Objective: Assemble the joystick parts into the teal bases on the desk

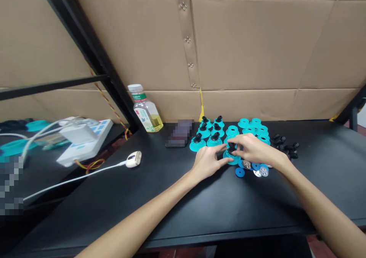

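Note:
My left hand (208, 161) grips the rim of a turquoise flanged ring (232, 160) between thumb and index finger. My right hand (253, 148) pinches a black elbow-shaped fitting (231, 146) at the middle of that same ring; how deep it sits is hidden by the fingers. To the left stand several turquoise rings (197, 145), each with a black fitting on top. Behind my right hand lie more turquoise rings (255, 122) without fittings. Below it are blue discs (239, 172) and clear or silvery discs (264, 171). Loose black fittings (288, 148) are heaped at the right.
A phone (179, 133) and a bottle with yellow liquid (148, 111) stand along the back of the black table (200, 208). At the left are a white cable with a cream-coloured plug (133, 159) and a power strip (85, 145). Cardboard (257, 44) walls the back.

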Motion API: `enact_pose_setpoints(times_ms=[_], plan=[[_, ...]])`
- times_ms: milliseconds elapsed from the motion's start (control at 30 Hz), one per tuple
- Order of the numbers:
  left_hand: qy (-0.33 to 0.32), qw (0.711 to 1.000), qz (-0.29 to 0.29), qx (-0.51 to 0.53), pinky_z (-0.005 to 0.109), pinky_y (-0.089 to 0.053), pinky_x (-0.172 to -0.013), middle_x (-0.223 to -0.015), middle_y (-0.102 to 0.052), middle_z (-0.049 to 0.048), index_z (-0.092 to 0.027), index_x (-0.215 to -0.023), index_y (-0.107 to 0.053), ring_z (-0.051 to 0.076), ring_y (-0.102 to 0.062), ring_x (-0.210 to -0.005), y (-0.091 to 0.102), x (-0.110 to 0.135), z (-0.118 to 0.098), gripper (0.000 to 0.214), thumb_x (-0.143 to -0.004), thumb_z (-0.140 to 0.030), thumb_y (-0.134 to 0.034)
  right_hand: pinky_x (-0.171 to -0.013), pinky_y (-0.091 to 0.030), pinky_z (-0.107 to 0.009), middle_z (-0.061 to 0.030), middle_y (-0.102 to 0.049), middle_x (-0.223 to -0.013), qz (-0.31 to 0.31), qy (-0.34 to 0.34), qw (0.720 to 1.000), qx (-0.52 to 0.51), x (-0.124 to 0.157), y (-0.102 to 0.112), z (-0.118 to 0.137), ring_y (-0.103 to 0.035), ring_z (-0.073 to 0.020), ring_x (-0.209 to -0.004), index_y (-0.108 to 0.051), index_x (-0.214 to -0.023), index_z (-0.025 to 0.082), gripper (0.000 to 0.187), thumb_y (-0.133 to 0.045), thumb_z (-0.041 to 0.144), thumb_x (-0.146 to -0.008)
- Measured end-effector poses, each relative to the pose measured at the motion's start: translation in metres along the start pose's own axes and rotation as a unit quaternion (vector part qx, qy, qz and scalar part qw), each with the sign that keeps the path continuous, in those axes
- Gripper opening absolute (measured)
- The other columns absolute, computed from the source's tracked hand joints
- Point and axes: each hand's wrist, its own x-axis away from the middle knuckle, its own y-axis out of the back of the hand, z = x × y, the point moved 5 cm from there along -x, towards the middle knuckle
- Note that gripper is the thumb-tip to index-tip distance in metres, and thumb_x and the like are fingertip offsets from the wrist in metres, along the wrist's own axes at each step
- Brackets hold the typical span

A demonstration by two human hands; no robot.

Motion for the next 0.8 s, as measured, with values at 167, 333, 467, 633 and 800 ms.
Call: enact_pose_setpoints(times_ms=[167,333,467,633,800], plan=[[-0.007,1.0,0.014,-0.002,0.023,-0.031,-0.052,-0.059,-0.065,-0.0016,-0.022,-0.12,-0.065,0.015,-0.056,-0.054,-0.0016,-0.0004,0.0002,0.054,-0.078,-0.055,-0.063,-0.061,-0.031,-0.023,-0.0026,-0.062,-0.073,-0.012,-0.006,1.0,-0.011,-0.001,-0.0014,-0.0022,-0.05,-0.0116,-0.066,-0.065,-0.087,0.015,0.008,-0.058,0.014,-0.083],[-0.032,0.998,0.044,-0.009,0.023,-0.031,-0.052,-0.077,-0.067,0.0,-0.022,-0.115,-0.065,0.015,-0.057,-0.061,-0.0038,-0.0022,-0.0034,0.046,-0.079,-0.051,-0.063,-0.062,-0.031,-0.024,-0.0057,-0.063,-0.08,-0.033,-0.012,0.999,0.009,-0.0027,-0.0036,-0.0024,-0.051,-0.0134,-0.071,-0.067,-0.096,0.014,0.017,-0.059,0.012,-0.081],[-0.017,0.998,0.064,-0.01,0.023,-0.029,-0.052,-0.071,-0.065,-0.0007,-0.022,-0.115,-0.064,0.016,-0.055,-0.06,-0.0054,-0.0037,-0.0008,0.048,-0.079,-0.052,-0.064,-0.058,-0.028,-0.023,-0.0025,-0.06,-0.071,-0.029,-0.016,0.999,0.014,-0.004,-0.003,-0.0011,-0.047,-0.0114,-0.065,-0.067,-0.086,0.014,0.011,-0.06,0.01,-0.079],[-0.004,0.998,0.061,-0.001,0.023,-0.03,-0.053,-0.068,-0.065,-0.0008,-0.023,-0.121,-0.063,0.016,-0.057,-0.062,-0.0058,-0.0038,0.0014,0.052,-0.077,-0.051,-0.066,-0.054,-0.022,-0.023,0.0011,-0.052,-0.062,-0.034,-0.031,0.998,0.031,-0.004,-0.0009,0.0014,-0.041,-0.0096,-0.059,-0.062,-0.073,0.015,0.006,-0.062,0.01,-0.077],[0.003,0.998,0.055,-0.01,0.024,-0.03,-0.053,-0.065,-0.064,-0.0006,-0.021,-0.12,-0.064,0.017,-0.058,-0.063,-0.0069,-0.0042,0.0032,0.054,-0.076,-0.052,-0.066,-0.054,-0.022,-0.023,-0.0003,-0.053,-0.066,-0.035,-0.066,0.996,0.053,-0.0051,-0.0033,-0.0021,-0.044,-0.0108,-0.062,-0.06,-0.074,0.015,0.01,-0.069,0.02,-0.077]])
